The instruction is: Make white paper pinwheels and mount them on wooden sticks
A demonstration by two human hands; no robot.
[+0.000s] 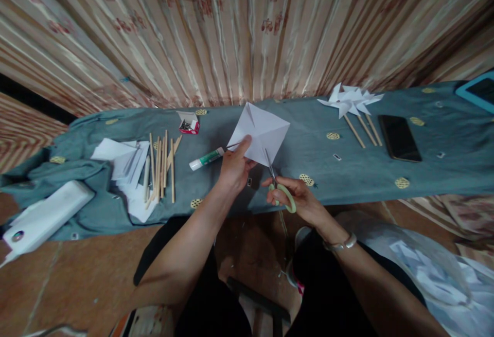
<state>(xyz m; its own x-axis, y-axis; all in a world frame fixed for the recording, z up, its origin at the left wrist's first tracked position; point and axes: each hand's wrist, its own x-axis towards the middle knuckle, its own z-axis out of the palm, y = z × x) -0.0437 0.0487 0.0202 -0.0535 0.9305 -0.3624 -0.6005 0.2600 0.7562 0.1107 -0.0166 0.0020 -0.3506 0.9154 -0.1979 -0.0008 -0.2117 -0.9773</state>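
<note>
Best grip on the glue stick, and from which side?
Probably a pinch across the green middle of the glue stick, coming from above and slightly left: it's slim, lies on its side, and its right end sits close to the left hand.

white paper square [272, 130] | creased, corner toward viewer | scissors [273, 174] | pale green handles | blades at paper's near corner

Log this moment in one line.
left hand: creased square white paper | right hand: green-handled metal scissors, blades at paper's near corner
</note>
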